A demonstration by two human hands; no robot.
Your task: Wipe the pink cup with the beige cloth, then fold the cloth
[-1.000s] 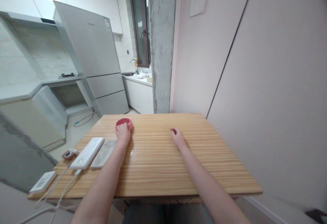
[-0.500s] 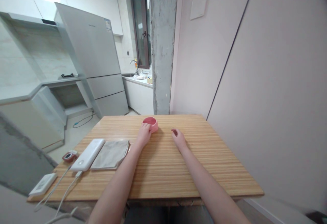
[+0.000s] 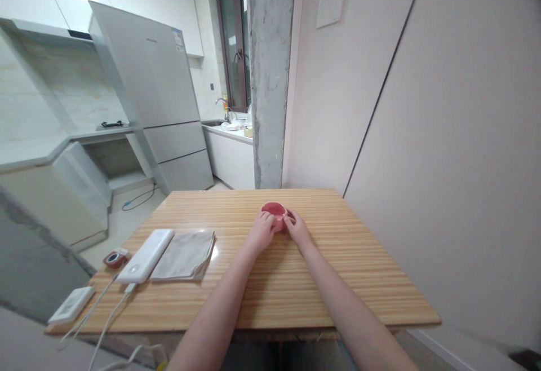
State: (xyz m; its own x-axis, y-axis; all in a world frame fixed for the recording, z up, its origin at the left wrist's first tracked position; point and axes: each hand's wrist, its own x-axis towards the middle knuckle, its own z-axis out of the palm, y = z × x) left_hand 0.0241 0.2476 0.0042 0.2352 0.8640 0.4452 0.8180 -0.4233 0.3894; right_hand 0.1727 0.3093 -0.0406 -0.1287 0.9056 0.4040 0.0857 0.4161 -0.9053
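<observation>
**Two hands closed on a small pink bowl at the far middle of the table**

Two bare hands meet on one object. The left hand (image 3: 262, 231) has its fingers curled against the near left side of the small pink bowl (image 3: 274, 211); the right hand (image 3: 297, 229) presses its fingers to the near right side. Both hands are in contact with the bowl's wall, clasping it between them. The bowl sits upright, rim up, on the wooden table (image 3: 338, 269), toward the far edge and about midway across. Whether its base is resting on the surface or slightly raised cannot be told from this view. Both forearms run from the near edge of the table and converge at the bowl.

To the left of the hands, well apart from the bowl, a folded grey cloth (image 3: 185, 255) lies flat. Just beside it, on its left, lies a white power bank (image 3: 146, 255) with a white cable (image 3: 110, 316) leading off the near edge. Further left, near the table's edge, sits a small red-and-white round item (image 3: 114, 258), too small to identify. At the near left corner lies a flat white device (image 3: 71, 304).

Beyond the table stand a concrete pillar (image 3: 270, 78), a grey refrigerator (image 3: 152, 89) and a kitchen counter with a sink tap (image 3: 220, 102).
</observation>
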